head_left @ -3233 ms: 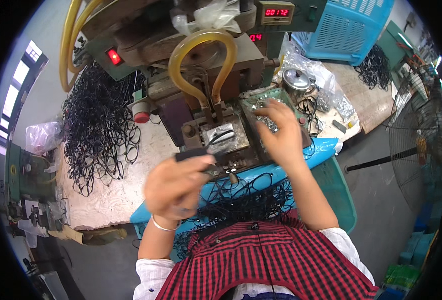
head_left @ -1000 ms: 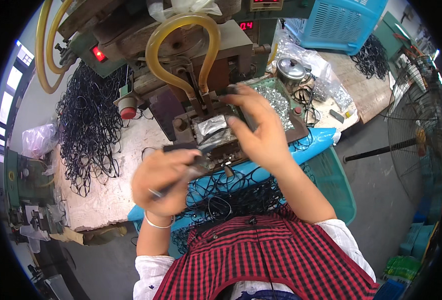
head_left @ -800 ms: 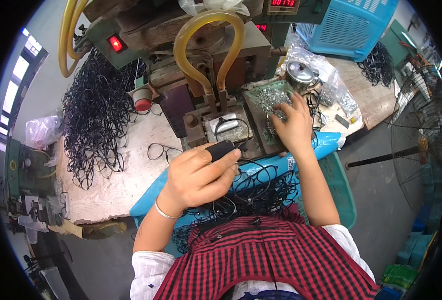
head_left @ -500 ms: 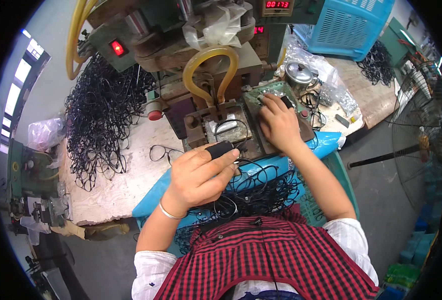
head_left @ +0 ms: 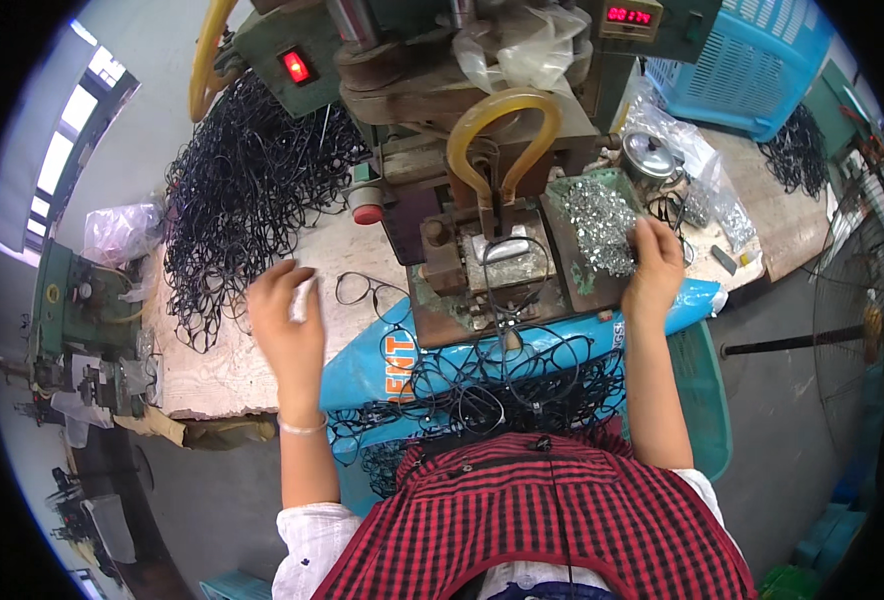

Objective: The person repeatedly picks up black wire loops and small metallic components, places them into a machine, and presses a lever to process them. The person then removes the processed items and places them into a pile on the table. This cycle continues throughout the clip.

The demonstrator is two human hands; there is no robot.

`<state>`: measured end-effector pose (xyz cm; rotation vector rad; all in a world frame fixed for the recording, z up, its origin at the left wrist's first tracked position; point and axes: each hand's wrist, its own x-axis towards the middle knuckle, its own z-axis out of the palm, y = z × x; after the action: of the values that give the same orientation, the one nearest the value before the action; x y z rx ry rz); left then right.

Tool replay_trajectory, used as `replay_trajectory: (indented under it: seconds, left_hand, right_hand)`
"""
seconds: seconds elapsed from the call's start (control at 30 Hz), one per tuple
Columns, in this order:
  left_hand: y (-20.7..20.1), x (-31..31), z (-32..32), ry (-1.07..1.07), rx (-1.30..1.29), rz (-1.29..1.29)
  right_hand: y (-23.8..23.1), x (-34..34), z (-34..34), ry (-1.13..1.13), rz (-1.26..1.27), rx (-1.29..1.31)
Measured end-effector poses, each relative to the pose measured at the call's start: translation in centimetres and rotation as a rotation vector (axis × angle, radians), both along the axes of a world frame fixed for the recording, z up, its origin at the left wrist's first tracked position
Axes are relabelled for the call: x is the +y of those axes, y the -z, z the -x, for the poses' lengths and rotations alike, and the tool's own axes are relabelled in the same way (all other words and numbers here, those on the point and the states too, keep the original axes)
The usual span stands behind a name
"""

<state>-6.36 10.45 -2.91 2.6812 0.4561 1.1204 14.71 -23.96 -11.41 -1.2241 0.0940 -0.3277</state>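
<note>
A black spectacle frame [head_left: 518, 258] sits at the press's metal jig [head_left: 452, 268], under a looped yellow hose [head_left: 459, 150]. Left of the press, my left hand [head_left: 287, 312] is raised over the bench, slightly blurred, fingers apart and nothing visible in them. Nearest to it is a loose spectacle frame [head_left: 360, 288]. My right hand [head_left: 654, 272] is at the right edge of a green tray holding small shiny metal pieces [head_left: 600, 228]. Its fingers are curled together; whatever they may hold or touch is hidden.
A tangled heap of black spectacle frames [head_left: 232, 190] covers the bench's left. More frames [head_left: 502, 395] lie on blue plastic sheeting [head_left: 362, 365] before me. A red button [head_left: 367, 214] juts from the press. Behind are a lidded metal pot [head_left: 650, 155] and blue crate [head_left: 737, 70]; a fan [head_left: 842, 335] stands right.
My left hand has left the front of the jig, moved left and opened. My right hand has come off the metal pieces to the tray's right side. The view has shifted.
</note>
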Motion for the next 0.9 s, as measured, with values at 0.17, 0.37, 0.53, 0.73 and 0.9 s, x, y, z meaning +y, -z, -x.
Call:
replay_trajectory:
  seconds: [0.17, 0.37, 0.53, 0.73, 0.9]
  left_hand:
    - [8.0, 0.4, -2.5, 0.077, 0.407, 0.082]
    - [9.3, 1.9, -2.4, 0.037, 0.171, 0.003]
    - [10.1, 2.6, -2.7, -0.026, -0.298, 0.725]
    - [0.0, -4.0, -4.0, 0.697, -0.659, 1.038]
    - [-7.0, -6.9, -6.8, 0.671, -0.603, 0.634]
  right_hand:
    - [-1.6, 3.7, -1.1, -0.219, 0.127, -0.051]
    - [-7.8, 3.6, 3.1, -0.447, 0.388, -0.236]
    - [-10.8, 7.0, 3.7, -0.601, 0.453, -0.229]
    - [-10.2, 7.7, 4.5, -0.575, 0.407, -0.288]
    - [-11.1, 9.1, 5.8, -0.662, 0.085, -0.126]
